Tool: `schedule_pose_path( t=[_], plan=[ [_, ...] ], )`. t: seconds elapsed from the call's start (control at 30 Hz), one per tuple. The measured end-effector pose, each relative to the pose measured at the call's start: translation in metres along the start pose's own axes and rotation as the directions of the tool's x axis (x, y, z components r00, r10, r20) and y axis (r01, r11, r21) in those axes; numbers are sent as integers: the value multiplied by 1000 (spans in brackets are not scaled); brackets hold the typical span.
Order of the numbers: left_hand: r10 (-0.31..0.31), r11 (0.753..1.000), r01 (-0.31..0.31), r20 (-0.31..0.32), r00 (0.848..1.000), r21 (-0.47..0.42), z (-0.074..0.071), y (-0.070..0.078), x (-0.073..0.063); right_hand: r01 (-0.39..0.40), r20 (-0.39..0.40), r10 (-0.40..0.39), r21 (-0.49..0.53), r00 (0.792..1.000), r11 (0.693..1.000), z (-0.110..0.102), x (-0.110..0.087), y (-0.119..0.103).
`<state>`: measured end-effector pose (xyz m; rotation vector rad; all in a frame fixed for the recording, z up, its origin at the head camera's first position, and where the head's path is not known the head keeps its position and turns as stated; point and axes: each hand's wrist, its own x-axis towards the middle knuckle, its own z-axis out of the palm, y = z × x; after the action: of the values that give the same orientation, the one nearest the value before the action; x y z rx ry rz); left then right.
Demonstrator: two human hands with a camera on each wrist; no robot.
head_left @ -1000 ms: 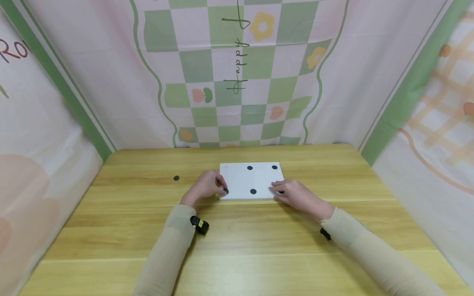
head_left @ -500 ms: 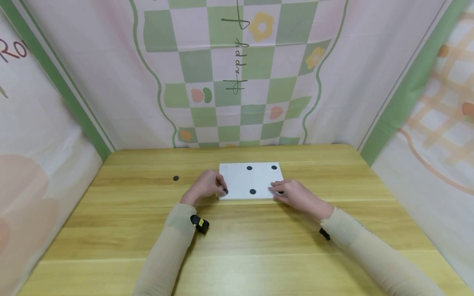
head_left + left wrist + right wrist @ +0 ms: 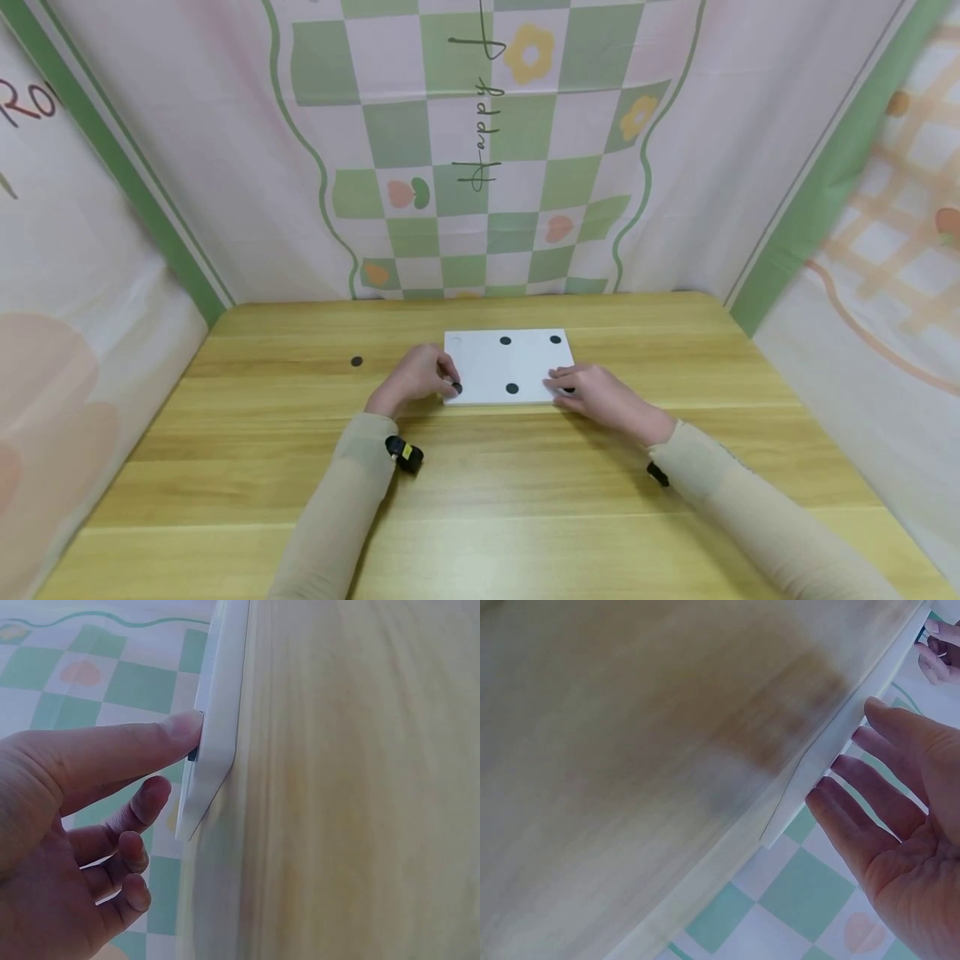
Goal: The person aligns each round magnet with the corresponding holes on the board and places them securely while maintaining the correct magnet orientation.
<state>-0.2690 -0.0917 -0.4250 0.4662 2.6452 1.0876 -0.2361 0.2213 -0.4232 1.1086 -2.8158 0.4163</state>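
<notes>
A flat white board [image 3: 480, 365] lies on the table with round black discs on its face. At its front left corner my left hand [image 3: 415, 377] pinches one black disc [image 3: 457, 388] between thumb and forefinger; the left wrist view shows the disc's dark edge [image 3: 193, 755] against the board, under the thumb. My right hand [image 3: 600, 397] rests on the board's right end with fingers fairly straight, partly covering another disc [image 3: 569, 390]. Other discs sit at the back middle [image 3: 506, 341], back right [image 3: 555, 339] and front middle [image 3: 512, 388]. A faint round mark [image 3: 457, 340] shows at the back left.
One loose black disc [image 3: 356, 362] lies on the wooden table [image 3: 480, 508] left of the board. Printed cloth [image 3: 517, 192] hangs behind the table, with more cloth along both sides. Each sleeve carries a small black device at the wrist.
</notes>
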Motion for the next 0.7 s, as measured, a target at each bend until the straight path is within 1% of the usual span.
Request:
schedule_pose_path(
  t=[0.27, 0.7],
  plan=[
    [6, 1000, -6, -4, 1000, 5, 0, 0, -1, 7, -9, -7, -8, 1000, 1000, 1, 0, 1],
    [19, 1000, -19, -13, 1000, 14, 1, 0, -3, -3, 4, 3, -1, 1000, 1000, 1, 0, 1]
  ],
)
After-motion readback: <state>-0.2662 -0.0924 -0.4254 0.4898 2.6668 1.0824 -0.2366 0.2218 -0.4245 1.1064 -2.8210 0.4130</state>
